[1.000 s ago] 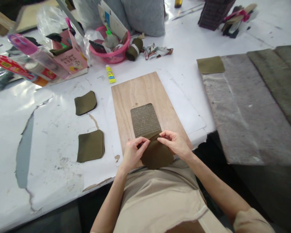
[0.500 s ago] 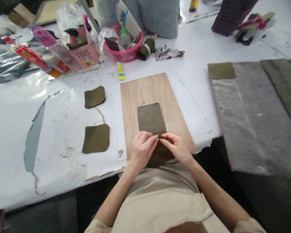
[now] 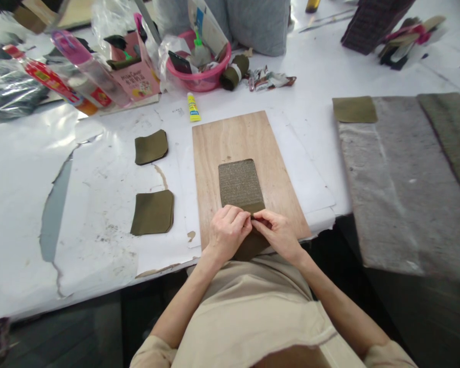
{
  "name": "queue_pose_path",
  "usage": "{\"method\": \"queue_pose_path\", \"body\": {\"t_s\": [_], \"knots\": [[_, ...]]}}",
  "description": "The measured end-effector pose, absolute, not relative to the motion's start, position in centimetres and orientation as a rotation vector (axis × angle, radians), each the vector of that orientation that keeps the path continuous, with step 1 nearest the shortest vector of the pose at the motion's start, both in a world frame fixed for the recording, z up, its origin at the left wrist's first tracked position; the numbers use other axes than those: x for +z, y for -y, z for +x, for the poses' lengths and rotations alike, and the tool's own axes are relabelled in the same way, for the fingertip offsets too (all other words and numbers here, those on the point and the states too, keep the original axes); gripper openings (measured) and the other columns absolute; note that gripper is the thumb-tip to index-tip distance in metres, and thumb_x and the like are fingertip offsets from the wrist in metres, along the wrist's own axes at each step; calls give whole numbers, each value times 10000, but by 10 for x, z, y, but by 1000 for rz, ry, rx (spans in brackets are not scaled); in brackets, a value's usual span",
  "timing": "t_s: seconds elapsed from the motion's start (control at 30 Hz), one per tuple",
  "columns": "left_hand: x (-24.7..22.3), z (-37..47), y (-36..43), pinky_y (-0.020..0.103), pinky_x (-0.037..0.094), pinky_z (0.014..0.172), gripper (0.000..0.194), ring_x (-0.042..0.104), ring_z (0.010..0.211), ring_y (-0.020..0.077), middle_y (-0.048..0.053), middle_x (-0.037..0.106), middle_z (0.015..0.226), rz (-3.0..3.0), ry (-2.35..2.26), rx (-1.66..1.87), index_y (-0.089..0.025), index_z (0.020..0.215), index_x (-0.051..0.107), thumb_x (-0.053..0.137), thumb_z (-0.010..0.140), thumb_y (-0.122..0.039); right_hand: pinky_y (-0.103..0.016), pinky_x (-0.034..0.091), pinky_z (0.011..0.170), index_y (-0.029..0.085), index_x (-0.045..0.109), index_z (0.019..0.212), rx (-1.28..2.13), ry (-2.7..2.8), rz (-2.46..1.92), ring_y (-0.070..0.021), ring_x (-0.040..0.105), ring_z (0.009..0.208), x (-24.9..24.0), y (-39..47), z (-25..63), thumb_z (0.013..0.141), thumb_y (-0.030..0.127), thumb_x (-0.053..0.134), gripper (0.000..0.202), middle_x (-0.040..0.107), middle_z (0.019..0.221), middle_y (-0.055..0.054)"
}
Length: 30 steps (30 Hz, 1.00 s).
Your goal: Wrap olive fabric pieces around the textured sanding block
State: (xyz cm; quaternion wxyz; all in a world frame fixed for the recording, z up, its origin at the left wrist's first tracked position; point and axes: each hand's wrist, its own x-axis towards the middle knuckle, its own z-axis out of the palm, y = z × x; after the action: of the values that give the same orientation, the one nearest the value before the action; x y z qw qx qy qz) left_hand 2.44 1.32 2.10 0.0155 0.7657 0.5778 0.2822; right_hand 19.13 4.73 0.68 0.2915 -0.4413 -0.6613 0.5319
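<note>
A textured olive-brown fabric piece [image 3: 240, 181] lies on a wooden board [image 3: 241, 135] at the table's front edge. My left hand [image 3: 230, 230] and my right hand [image 3: 278, 230] meet at its near end, fingertips almost touching. Both pinch the smooth olive cloth [image 3: 253, 246] there, which hangs down toward my lap. The pinched bit itself is mostly hidden by my fingers. Left of the board are two small stacks of olive cloth pieces, a far one [image 3: 151, 147] and a near one [image 3: 152, 213].
Beyond the board lies a yellow glue tube [image 3: 193, 107]. Farther back are a pink basket [image 3: 203, 79], a rolled olive cloth [image 3: 234, 72], bottles [image 3: 48, 76] and a pink box [image 3: 138, 76]. A grey padded sheet [image 3: 391, 189] with an olive piece [image 3: 354, 109] is at right.
The view has shifted slightly, so the table items appear a little higher and farther right. Both hands stay pinched at the cloth, with only small finger movement.
</note>
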Motion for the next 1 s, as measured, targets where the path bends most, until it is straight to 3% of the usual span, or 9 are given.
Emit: {"method": "queue_pose_path", "body": {"t_s": [0.33,0.43,0.53,0.63,0.77,0.87,0.93,1.0], "knots": [[17,21,-10,287,473,749,115,592,796,155,36,648,824,2100,-1788,945,-182,863,629,528,916,-192,-271,492,669,200,659,895,1617,1639,-1210,-156,611,717,5,-43,192,869,363,598,177,666,793,-5],[19,16,-9,276,499,795,115,615,881,149,44,647,950,1912,-1694,988,-200,979,645,551,917,-225,-274,494,664,197,649,892,1628,1569,-1222,-158,607,711,4,-46,192,853,384,601,197,663,790,-10],[20,9,-9,301,503,882,240,611,1015,170,63,637,1101,1808,-1601,981,-219,1132,622,593,896,-249,-265,491,661,194,633,881,1656,1492,-1213,-152,602,711,5,-49,193,841,401,608,212,653,790,-6],[19,4,-9,291,505,878,305,629,1003,169,59,666,1106,1700,-1536,913,-215,1198,597,599,899,-280,-250,490,647,196,615,888,1754,1367,-1179,-143,605,712,7,-50,193,823,417,633,231,653,796,1],[23,-3,-14,250,507,778,264,647,835,143,24,702,937,1616,-1520,897,-207,1159,632,528,935,-300,-210,458,530,196,588,907,1908,1167,-1163,-108,574,606,12,-47,191,803,457,666,292,632,739,20],[38,-16,-22,225,491,691,266,624,712,129,-4,680,789,1654,-1481,820,-210,1121,657,504,939,-330,-180,385,400,199,554,884,1979,1134,-1183,-67,471,441,16,-42,186,784,499,677,340,551,608,69],[49,-28,-29,231,490,713,258,642,763,144,7,705,847,1729,-1487,735,-218,1081,675,503,935,-344,-169,353,348,205,519,879,2065,1135,-1164,-62,443,377,16,-39,183,779,527,673,370,505,542,96],[56,-38,-36,243,485,753,233,656,817,158,12,721,915,1863,-1478,579,-232,1030,689,507,930,-339,-170,375,346,212,483,879,2153,1143,-1141,-85,507,387,15,-35,180,783,551,659,394,532,546,92]]}}
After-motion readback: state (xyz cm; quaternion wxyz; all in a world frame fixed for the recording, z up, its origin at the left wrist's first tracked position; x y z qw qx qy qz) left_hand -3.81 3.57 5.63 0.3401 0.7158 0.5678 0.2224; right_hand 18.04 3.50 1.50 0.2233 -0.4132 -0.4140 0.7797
